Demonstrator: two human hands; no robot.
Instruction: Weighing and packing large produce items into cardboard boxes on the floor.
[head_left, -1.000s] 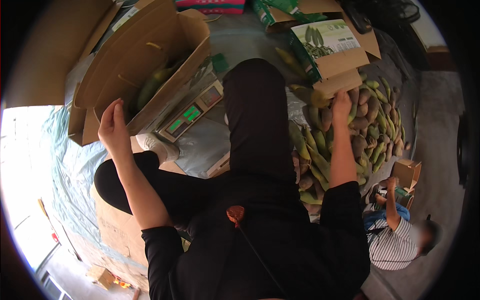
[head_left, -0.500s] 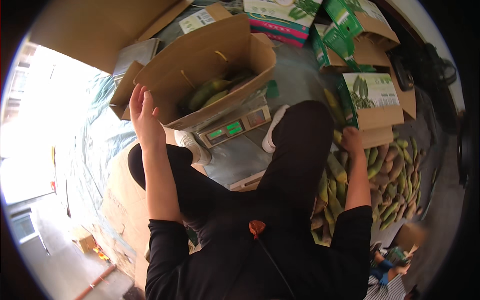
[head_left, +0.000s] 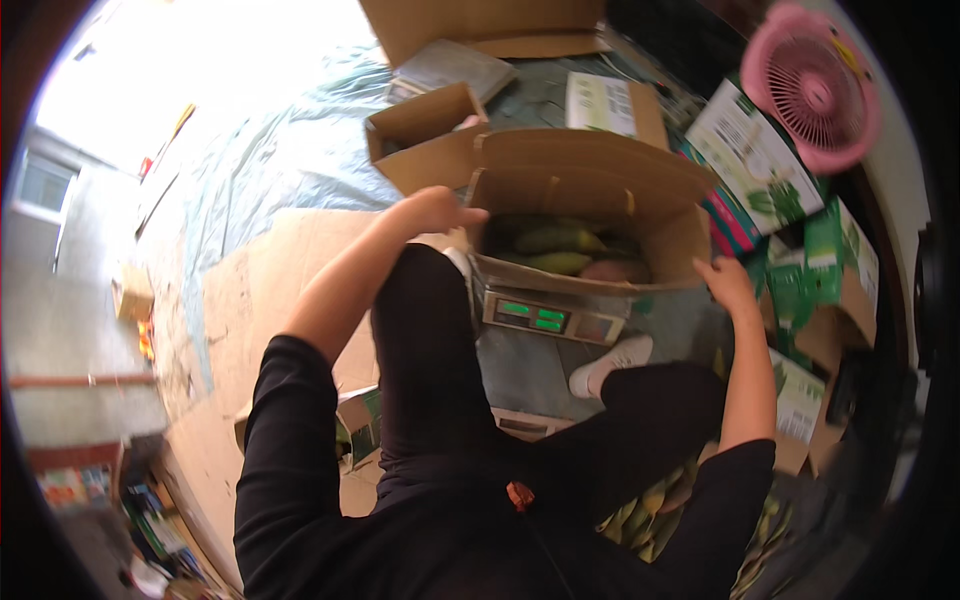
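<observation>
A cardboard box [head_left: 590,160] with raised flaps stands on a digital scale [head_left: 552,316] whose displays glow green. Inside lie thick green and yellowish vegetables [head_left: 560,240] and a brownish one; their exact kind is unclear. My left hand [head_left: 437,208], slightly blurred, is closed at the box's left front edge, with a finger reaching over to the rim. At the right front corner, my right hand [head_left: 730,283] pinches the box wall between thumb and fingers.
A smaller open carton [head_left: 425,135] stands behind on the left. Printed green-and-white cartons [head_left: 755,150] and a pink fan [head_left: 812,85] crowd the right side. Loose long vegetables [head_left: 645,520] lie by my right thigh. Flattened cardboard [head_left: 290,260] covers the floor at left.
My view has swung to the right, bringing the fan into sight. My right hand has left the loose vegetables for the box's right corner. My left hand, open before, has closed at its left edge.
</observation>
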